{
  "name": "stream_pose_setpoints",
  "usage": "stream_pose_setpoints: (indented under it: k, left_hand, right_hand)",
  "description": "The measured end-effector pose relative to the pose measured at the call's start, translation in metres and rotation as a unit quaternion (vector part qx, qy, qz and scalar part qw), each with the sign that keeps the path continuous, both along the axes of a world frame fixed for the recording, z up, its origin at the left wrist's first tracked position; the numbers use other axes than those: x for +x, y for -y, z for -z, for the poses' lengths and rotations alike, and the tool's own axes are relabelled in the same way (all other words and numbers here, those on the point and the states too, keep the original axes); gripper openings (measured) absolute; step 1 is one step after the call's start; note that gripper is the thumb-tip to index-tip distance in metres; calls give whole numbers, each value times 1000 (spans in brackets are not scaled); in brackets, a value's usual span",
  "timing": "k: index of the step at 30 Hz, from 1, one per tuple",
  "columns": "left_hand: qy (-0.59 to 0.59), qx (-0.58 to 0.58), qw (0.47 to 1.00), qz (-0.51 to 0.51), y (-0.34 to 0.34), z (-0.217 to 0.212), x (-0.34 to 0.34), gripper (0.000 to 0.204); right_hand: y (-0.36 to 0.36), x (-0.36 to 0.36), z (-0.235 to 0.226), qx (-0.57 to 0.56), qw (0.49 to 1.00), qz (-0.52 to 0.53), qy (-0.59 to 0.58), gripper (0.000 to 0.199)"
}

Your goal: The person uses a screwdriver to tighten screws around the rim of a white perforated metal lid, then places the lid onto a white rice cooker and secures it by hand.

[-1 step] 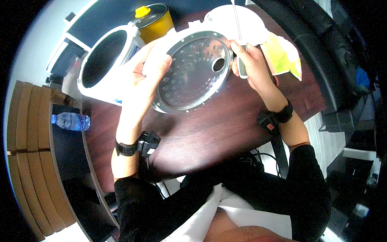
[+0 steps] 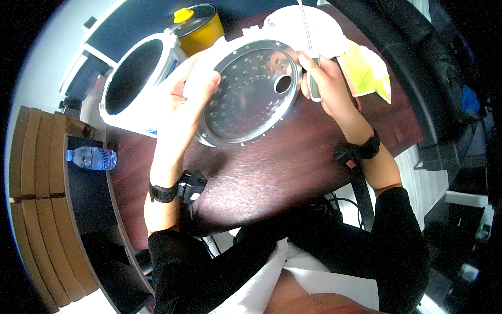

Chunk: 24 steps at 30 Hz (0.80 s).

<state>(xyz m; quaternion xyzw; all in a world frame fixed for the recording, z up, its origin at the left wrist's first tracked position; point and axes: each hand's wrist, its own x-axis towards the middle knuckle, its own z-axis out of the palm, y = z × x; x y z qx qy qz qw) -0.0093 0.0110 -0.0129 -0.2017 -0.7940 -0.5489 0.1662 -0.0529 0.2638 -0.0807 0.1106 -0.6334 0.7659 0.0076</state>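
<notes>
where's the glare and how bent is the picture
Head view: soft glare on the metal disc between left hand and right hand, and a sheen on the dark table; fisheye bends the shelf edges near the rim; corners are black; the centre is sharp, the edges softer.

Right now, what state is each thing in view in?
Perforated metal disc: tilted, held off the table.
Left hand: gripping the disc's left rim.
Right hand: closed on a thin tool's handle.
White cooker body: open, no lid.
Yellow container: lid on.
Water bottle: lying on its side.
</notes>
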Motion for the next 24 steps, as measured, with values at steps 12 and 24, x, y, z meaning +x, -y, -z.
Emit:
stream_pose_setpoints:
  k: [12,24]
  left_hand:
    - [-9,-104,993,-63,9,8,-7,32]
    - [1,-146,987,-62,20,8,-13,33]
  right_hand:
    - [-1,0,7,56,992,56,-95,29]
    - [0,3,6,75,988,66,-121,25]
